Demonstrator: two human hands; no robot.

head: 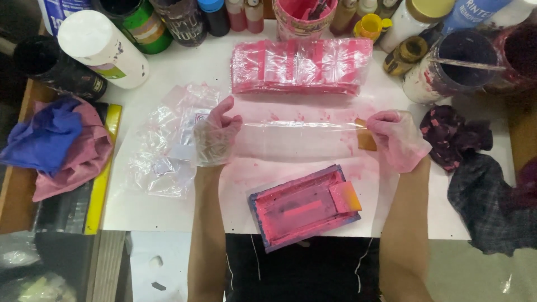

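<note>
Stretched flat between both hands, just above the worktop (168, 72): clear plastic bag (296, 137). Left hand (215, 137) pinching one end, right hand (398, 140) pinching the other with an orange scraper (366, 137). Best kept taut, level, clear of the pink-inked screen frame (305, 207) below.

Back row: bottles (246, 14), a pink tub (305, 17), a yellow cap (373, 25) and jars along the far edge.
Left rear: white can (103, 49) on its side, beside a black can (53, 70).
Left edge: blue cloth (45, 137) on a pink cloth (84, 151), both over a yellow-edged board (103, 184).
Right rear: stained pot (447, 67) with a stick (470, 64) across its mouth.
Right edge: dark rags (475, 168), spotted pink.
Surface: white sheet (184, 67), smeared pink mid-table.
</note>
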